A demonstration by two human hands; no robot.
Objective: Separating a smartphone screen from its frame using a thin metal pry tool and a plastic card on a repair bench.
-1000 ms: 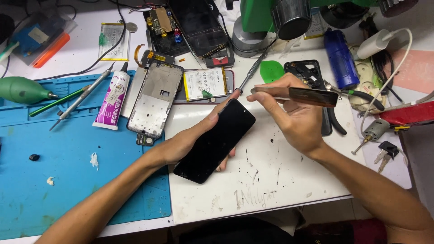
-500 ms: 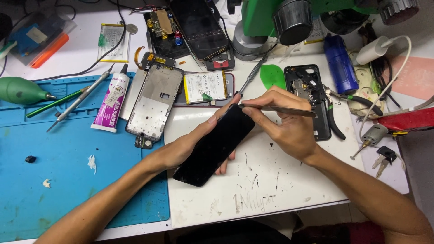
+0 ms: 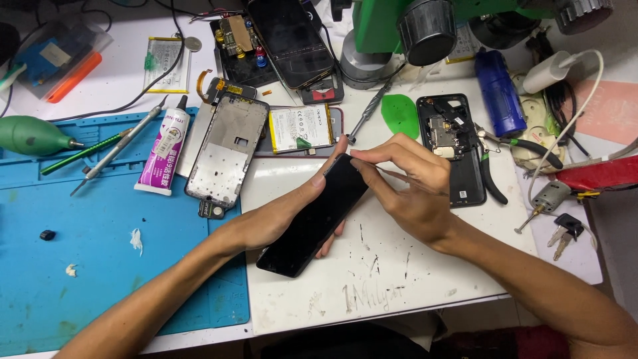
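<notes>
**Both hands on the phone**

Your left hand [image 3: 279,223] cradles the slim black glass-fronted phone [image 3: 316,219], grip closed around it, just right of the blue rubber work mat [image 3: 100,266] on the white tabletop [image 3: 399,279]. Your right hand [image 3: 412,189] pinches its top corner.

L hand [image 3: 279,223] grips black phone screen [image 3: 316,216]; R hand [image 3: 409,183] pinches its top edge, maybe w/ thin tool.

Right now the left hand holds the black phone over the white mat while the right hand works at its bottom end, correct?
Not quite: in the head view the right hand works at the top end of the black phone. The left hand does hold it over the white mat.
</notes>
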